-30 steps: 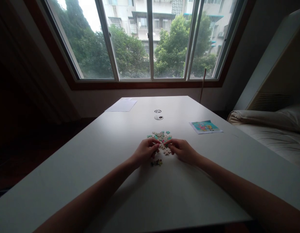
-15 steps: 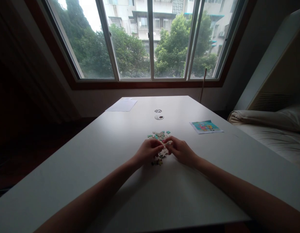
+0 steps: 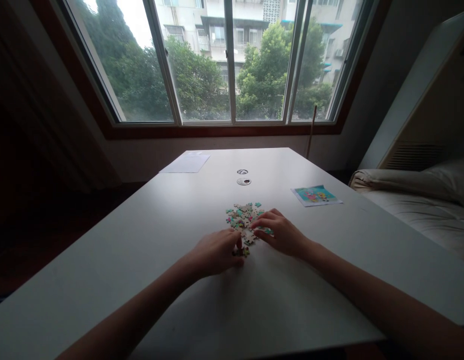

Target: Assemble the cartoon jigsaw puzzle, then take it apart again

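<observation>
A loose pile of jigsaw puzzle pieces lies on the white table, some showing plain backs and others coloured faces. Just nearer to me is a small dark-and-yellow cluster of puzzle pieces. At that cluster's left side is my left hand, thumb and forefinger apart around its edge; whether they press on it is hard to see. My right hand rests over the pile's right side, fingers spread and thumb apart, partly covering several pieces.
A colourful picture sheet lies to the right, and a white paper at the far left corner. Two round inset discs sit in the tabletop beyond the pile. On the right stands a pale cushioned seat.
My hands, earlier together above the pile, have parted. The left has come down and nearer to me, to the small cluster; the right has opened over the pile. The view has shifted slightly.
</observation>
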Available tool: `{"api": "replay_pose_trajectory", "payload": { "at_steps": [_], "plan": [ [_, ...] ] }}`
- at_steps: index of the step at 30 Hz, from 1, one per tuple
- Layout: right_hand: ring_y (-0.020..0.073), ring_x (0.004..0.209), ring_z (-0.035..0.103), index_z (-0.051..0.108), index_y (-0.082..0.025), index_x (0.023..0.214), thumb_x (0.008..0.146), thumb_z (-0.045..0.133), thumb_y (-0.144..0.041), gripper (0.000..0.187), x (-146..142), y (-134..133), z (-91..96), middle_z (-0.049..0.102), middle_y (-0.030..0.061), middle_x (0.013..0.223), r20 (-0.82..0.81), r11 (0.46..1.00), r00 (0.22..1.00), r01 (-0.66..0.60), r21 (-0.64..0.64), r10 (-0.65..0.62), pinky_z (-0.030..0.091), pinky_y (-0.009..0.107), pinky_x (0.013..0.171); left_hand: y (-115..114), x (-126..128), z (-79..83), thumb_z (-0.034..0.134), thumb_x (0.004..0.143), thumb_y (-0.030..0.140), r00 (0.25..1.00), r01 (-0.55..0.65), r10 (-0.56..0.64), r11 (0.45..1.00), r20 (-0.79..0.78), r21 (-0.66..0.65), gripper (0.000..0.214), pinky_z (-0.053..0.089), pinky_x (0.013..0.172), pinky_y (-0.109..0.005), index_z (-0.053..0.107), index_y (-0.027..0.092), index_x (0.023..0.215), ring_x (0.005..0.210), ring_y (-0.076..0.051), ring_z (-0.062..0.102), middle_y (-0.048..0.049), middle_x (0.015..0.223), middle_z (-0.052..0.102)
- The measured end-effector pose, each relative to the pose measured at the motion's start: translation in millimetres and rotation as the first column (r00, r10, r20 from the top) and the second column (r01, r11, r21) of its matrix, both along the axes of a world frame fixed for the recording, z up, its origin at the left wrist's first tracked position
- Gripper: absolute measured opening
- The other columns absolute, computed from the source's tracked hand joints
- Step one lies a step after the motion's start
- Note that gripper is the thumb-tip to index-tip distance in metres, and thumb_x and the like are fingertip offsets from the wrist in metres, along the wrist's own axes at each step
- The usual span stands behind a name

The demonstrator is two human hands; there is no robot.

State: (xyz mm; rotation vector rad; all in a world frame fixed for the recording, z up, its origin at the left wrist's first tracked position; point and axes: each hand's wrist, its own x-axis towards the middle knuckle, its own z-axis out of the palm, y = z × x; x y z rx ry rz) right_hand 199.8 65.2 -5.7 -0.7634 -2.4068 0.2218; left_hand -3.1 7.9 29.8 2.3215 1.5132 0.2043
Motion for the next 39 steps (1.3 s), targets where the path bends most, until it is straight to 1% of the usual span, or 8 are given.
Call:
{"api": "replay_pose_trajectory", "payload": {
  "at_steps": [7,19,27,30,32,34,36,39],
  "plan": [
    [0.019,0.092,0.049,0.067,-0.028,0.094,0.08,0.057,-0.04,0.021,-5,-17,2.9,0.061,0.0034,0.097,0.165,0.983,0.97,-0.182,0.005,0.179,0.041,0.033,0.081,7,2,0.5,0.062,0.067,0.023,0.999,0.035,-0.035,0.998,0.003,-0.046,0.009,0.04,0.063,-0.025,0.061,0.02,0.075,0.079,-0.02,0.056,-0.0011,0.082,0.062],
    [0.0182,0.085,0.05,0.065,-0.021,0.088,0.075,0.063,-0.032,0.017,-9,-22,3.5,0.062,0.0033,0.087,0.127,0.981,0.98,-0.134,-0.14,0.152,0.041,0.031,0.078,12,-1,-6.1,0.06,0.063,0.014,0.975,0.145,-0.138,0.989,0.176,-0.028,0.005,0.036,0.054,-0.019,0.06,0.018,0.066,0.061,-0.012,0.052,0.0038,0.066,0.061],
    [0.02,0.091,0.05,0.066,-0.024,0.09,0.079,0.058,-0.029,0.014,-1,-18,13.2,0.061,0.0052,0.092,0.21,0.993,0.973,-0.076,-0.087,0.093,0.039,0.035,0.082,34,-17,-7.1,0.054,0.076,0.024,0.966,-0.053,0.015,0.988,0.257,0.143,0.011,0.043,0.062,-0.024,0.063,0.017,0.077,0.068,-0.015,0.056,-0.0021,0.074,0.065],
    [0.0244,0.104,0.047,0.057,-0.023,0.111,0.077,0.06,-0.037,0.037,9,-9,10.7,0.055,0.0092,0.113,0.233,0.997,0.972,0.054,-0.052,-0.04,0.037,0.04,0.089,38,-24,-14.9,0.058,0.076,0.035,0.973,-0.079,0.03,0.975,0.23,0.207,0.026,0.042,0.083,-0.034,0.061,0.019,0.097,0.099,-0.023,0.054,-0.0086,0.106,0.061],
    [0.0305,0.12,0.036,0.038,-0.021,0.132,0.066,0.064,-0.054,0.078,17,-3,4.4,0.039,0.0138,0.133,0.256,0.986,0.961,0.136,-0.094,-0.108,0.031,0.045,0.097,38,-28,-21.5,0.068,0.065,0.048,0.983,-0.062,0.022,0.973,0.181,0.221,0.062,0.031,0.097,-0.042,0.051,0.021,0.119,0.122,-0.031,0.035,-0.0122,0.134,0.042],
    [0.0365,0.13,0.019,0.015,-0.016,0.142,0.054,0.062,-0.069,0.113,23,3,-5.2,0.018,0.0184,0.145,0.321,0.958,0.935,0.219,-0.187,-0.151,0.022,0.049,0.103,36,-30,-28.5,0.071,0.053,0.06,0.993,-0.05,0.027,0.98,0.119,0.194,0.096,0.023,0.102,-0.049,0.035,0.021,0.133,0.13,-0.036,0.019,-0.0157,0.144,0.022],
    [0.0397,0.133,0.006,0.002,-0.013,0.143,0.05,0.056,-0.077,0.125,26,10,-15.6,0.004,0.0201,0.147,0.388,0.916,0.904,0.296,-0.27,-0.178,0.015,0.052,0.105,36,-30,-35.3,0.067,0.049,0.069,0.997,-0.052,0.044,0.988,0.062,0.148,0.112,0.019,0.102,-0.054,0.023,0.019,0.139,0.131,-0.04,0.014,-0.0194,0.146,0.014],
    [0.0392,0.133,0.001,-0.004,-0.014,0.143,0.05,0.054,-0.078,0.127,23,22,-25.1,-0.001,0.0199,0.148,0.395,0.898,0.897,0.329,-0.292,-0.2,0.011,0.054,0.106,38,-27,-43.2,0.059,0.051,0.076,0.997,-0.073,0.073,0.99,0.007,0.117,0.117,0.015,0.101,-0.056,0.012,0.019,0.142,0.131,-0.042,0.009,-0.0216,0.146,0.007]
  ]
}}
